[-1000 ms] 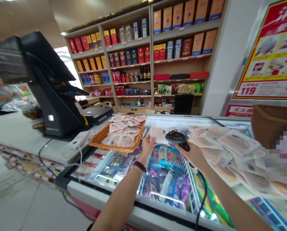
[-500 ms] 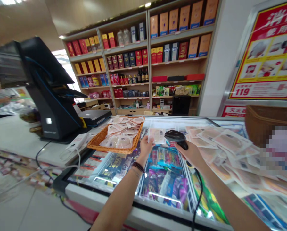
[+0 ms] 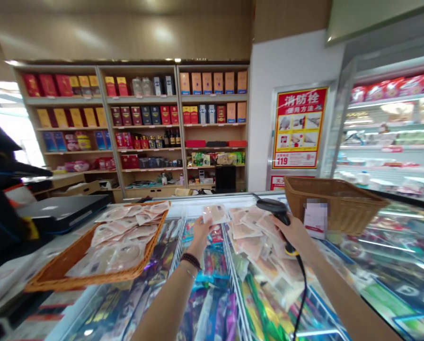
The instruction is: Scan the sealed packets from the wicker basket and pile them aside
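Observation:
My left hand [image 3: 199, 233] pinches a small clear plastic packet [image 3: 215, 214] by its near edge, above the glass top of a freezer. A black handheld barcode scanner [image 3: 273, 206] is gripped in my right hand [image 3: 290, 231], its head tilted toward the packet but apart from it. Beneath the scanner lies a loose heap of similar flat packets [image 3: 249, 232]. To the left, an orange wicker tray [image 3: 73, 283] holds a pile of the same kind of packets [image 3: 125, 232]. From the scanner's handle a black cable [image 3: 302, 289] hangs down.
A brown wicker basket [image 3: 334, 199] with a tag stands on the right. Under the glass are wire baskets of wrapped goods [image 3: 212, 265]. A flat black device [image 3: 63, 210] sits at left. Shelves of boxed goods [image 3: 144, 116] line the back wall.
My view has swung to the right and closer to the tray. My left hand keeps the packet; the scanner has shifted right of it, over the heap of packets.

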Demonstrator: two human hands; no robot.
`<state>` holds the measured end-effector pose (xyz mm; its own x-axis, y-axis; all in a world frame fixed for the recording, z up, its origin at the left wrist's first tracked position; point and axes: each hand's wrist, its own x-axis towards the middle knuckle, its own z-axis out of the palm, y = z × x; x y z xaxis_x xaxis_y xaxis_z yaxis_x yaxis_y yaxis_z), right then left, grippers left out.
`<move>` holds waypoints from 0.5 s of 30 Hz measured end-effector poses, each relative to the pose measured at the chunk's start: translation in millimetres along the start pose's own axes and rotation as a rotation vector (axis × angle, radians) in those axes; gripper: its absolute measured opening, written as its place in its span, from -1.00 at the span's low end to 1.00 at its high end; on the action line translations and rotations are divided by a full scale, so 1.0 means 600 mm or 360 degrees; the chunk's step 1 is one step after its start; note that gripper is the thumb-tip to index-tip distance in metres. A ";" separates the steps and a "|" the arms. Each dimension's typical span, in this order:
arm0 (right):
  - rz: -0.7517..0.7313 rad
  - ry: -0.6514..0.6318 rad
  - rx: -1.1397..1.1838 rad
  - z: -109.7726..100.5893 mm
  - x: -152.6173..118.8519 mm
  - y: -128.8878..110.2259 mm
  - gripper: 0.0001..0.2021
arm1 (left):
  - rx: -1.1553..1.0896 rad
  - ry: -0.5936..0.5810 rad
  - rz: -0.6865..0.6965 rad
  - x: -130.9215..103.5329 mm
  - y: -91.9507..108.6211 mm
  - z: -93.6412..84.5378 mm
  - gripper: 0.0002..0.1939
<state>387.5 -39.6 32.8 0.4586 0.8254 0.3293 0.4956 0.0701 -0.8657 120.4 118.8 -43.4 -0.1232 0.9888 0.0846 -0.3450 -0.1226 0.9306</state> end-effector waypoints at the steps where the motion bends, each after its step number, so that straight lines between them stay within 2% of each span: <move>1: 0.0013 0.0030 -0.0012 -0.019 0.004 0.009 -0.65 | -0.0048 -0.0034 -0.0064 -0.002 -0.002 0.030 -0.75; 4: 0.0014 0.0062 -0.0008 -0.061 0.006 0.037 -0.63 | -0.0144 -0.0262 -0.0197 -0.019 -0.010 0.112 -0.76; 6: 0.0010 0.0062 -0.0015 -0.076 0.002 0.052 -0.62 | -0.0032 -0.0512 -0.0130 -0.033 -0.019 0.150 -0.72; 8: 0.0030 0.0097 -0.0064 -0.080 -0.006 0.060 -0.62 | 0.0246 -0.0640 0.0062 -0.045 -0.028 0.168 -0.62; 11: 0.0086 0.0159 -0.0120 -0.070 -0.017 0.061 -0.65 | 0.0744 -0.0555 0.0453 -0.049 -0.034 0.152 -0.46; 13: 0.0117 0.0122 -0.0097 -0.054 -0.023 0.054 -0.66 | 0.0977 -0.0501 0.0660 -0.044 -0.027 0.118 -0.45; 15: 0.0109 0.0057 -0.0099 -0.030 -0.028 0.043 -0.65 | 0.1143 -0.0518 0.0816 -0.035 -0.011 0.071 -0.52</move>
<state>406.1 -61.6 11.7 0.5184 0.8065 0.2844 0.5064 -0.0215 -0.8620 165.2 102.3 -35.9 0.2024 0.8175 0.5392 0.3493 -0.5747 0.7401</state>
